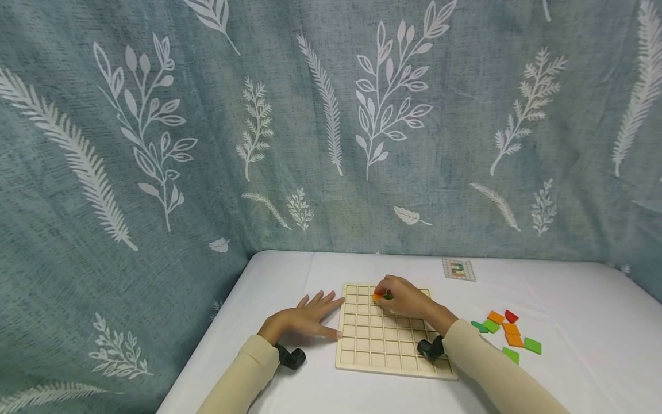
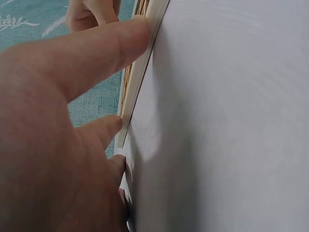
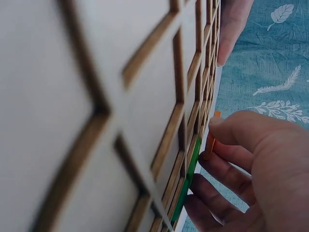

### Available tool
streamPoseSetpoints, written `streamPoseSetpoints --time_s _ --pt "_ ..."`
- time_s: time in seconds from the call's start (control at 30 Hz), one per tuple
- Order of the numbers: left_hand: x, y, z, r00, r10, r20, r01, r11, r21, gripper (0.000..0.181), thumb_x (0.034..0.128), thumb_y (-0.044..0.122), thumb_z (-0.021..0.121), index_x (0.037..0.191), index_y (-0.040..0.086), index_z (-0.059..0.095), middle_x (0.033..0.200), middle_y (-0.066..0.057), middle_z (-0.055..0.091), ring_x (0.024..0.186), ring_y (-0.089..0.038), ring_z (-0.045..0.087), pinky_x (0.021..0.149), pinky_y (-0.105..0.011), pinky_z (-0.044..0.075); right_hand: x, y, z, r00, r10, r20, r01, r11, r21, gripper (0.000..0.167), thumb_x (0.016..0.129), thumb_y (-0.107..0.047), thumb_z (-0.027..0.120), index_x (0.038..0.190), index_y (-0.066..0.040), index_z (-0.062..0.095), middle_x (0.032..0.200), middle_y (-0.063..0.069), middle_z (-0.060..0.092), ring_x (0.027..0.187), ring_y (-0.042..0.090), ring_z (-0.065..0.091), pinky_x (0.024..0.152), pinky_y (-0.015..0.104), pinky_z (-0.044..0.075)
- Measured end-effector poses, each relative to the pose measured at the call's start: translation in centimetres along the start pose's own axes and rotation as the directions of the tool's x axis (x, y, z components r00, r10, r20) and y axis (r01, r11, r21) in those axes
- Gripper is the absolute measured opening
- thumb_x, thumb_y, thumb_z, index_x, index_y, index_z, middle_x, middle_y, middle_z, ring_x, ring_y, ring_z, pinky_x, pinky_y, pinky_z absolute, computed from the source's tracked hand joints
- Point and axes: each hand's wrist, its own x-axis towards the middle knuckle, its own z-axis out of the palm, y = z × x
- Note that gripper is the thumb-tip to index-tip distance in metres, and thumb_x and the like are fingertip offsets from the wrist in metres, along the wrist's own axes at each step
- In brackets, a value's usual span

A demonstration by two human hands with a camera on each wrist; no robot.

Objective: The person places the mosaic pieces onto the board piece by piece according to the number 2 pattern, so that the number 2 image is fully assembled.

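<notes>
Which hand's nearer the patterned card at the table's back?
Right. The right hand is over the far part of the board, left of the card and slightly nearer the camera; the left hand is farther off, at the board's left edge.

No readable text or numbers.

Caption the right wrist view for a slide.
Right hand pinches a flat orange piece over a pale wooden grid board.

The right hand (image 1: 402,297) pinches a thin orange piece (image 3: 210,146) at the flat wooden grid board (image 1: 369,348), beside a green piece (image 3: 185,188) in it; the left hand (image 1: 305,319) touches the board's edge.
</notes>
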Motion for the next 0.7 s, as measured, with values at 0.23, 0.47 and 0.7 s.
streamPoseSetpoints --time_s 0.23,0.47,0.7 --pt "0.15 -0.02 0.08 1.000 0.010 0.000 -0.010 1.000 0.000 0.093 0.0876 0.066 0.059 0.162 0.032 0.015 0.170 -0.002 0.007 0.158 -0.029 -0.001 0.125 -0.056 0.000 0.12 -0.11 0.42 1.000 -0.003 -0.015 0.003 1.000 -0.022 0.015 0.092 -0.017 0.073 0.104 -0.008 0.072 0.097 0.000 0.066 0.087 0.011 0.060 0.075 0.028 0.053" --pt "0.20 -0.04 0.03 1.000 0.003 -0.003 -0.003 1.000 0.002 0.092 0.0872 0.067 0.058 0.161 0.032 0.015 0.170 -0.001 0.007 0.158 -0.028 -0.001 0.125 -0.056 0.000 0.24 -0.11 0.37 1.000 -0.012 -0.017 0.011 0.999 -0.041 0.013 0.091 -0.016 0.074 0.102 -0.010 0.073 0.097 0.000 0.066 0.087 0.011 0.060 0.075 0.029 0.053" --pt "0.23 -0.13 0.12 1.000 0.007 -0.006 -0.007 1.000 0.002 0.093 0.0876 0.065 0.060 0.162 0.032 0.015 0.170 -0.002 0.007 0.158 -0.029 0.000 0.125 -0.057 0.000 0.26 -0.28 0.26 1.000 -0.009 0.003 0.009 0.999 -0.044 0.016 0.091 -0.015 0.074 0.106 -0.008 0.074 0.099 0.002 0.065 0.086 0.011 0.059 0.075 0.030 0.053"
